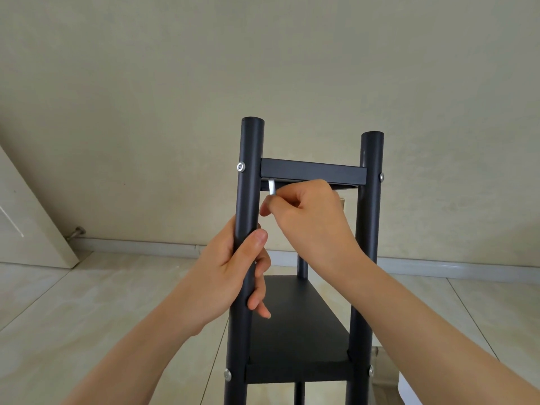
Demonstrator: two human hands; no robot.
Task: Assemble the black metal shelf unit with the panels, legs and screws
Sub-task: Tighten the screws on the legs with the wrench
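Note:
The black metal shelf unit stands upright in front of me, with a top panel (pixel 312 171) and a lower panel (pixel 298 325) fixed between round black legs. My left hand (pixel 233 270) grips the near left leg (pixel 248 182) below the top panel. My right hand (pixel 306 211) pinches a small silver hex key (pixel 272 187) just under the top panel's left end, beside that leg. Silver screws (pixel 240 167) show on the outer sides of the near legs. The right leg (pixel 370 200) stands free.
A beige wall lies behind the unit and a tiled floor (pixel 87 302) spreads below. A white door (pixel 26 223) leans in at the left with a metal door stop (pixel 76 231) by the skirting. Something pale lies on the floor at the lower right (pixel 388 372).

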